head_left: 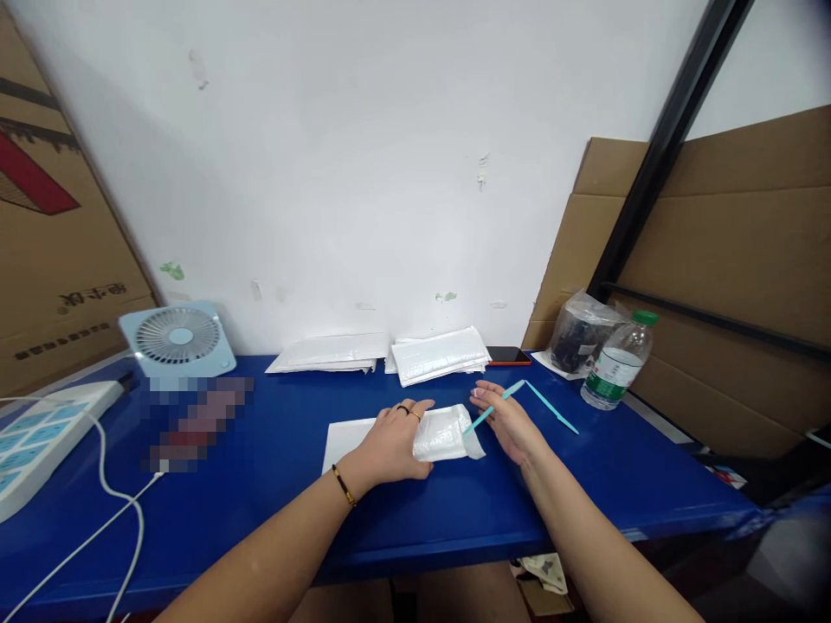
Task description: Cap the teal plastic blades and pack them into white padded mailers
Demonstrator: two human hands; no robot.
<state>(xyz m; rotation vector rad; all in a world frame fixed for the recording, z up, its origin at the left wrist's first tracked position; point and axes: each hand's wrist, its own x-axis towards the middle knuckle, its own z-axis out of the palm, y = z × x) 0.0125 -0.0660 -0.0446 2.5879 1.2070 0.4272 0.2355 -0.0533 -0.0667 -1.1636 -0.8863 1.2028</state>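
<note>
A white padded bubble envelope (445, 433) lies flat on the blue table, its right end lifted in a loose flap. Across its middle my left hand (393, 437) grips it, thumb at the near edge and fingers at the far edge. My right hand (510, 424), palm turned inward, holds a slim light-blue plastic stick (480, 419). The stick slants down to the left, and its lower end meets the envelope's flap. A second light-blue stick (551, 407) rests on the table just right of this hand.
Behind the hands lie two stacks of white envelopes, one at left (328, 353) and one at right (441, 353), beside a phone (510, 356). A water bottle (616, 368) and a bagged dark object (577, 333) stand right. Leftward are a fan (178, 337), power strip (48, 437) and cables (104, 467).
</note>
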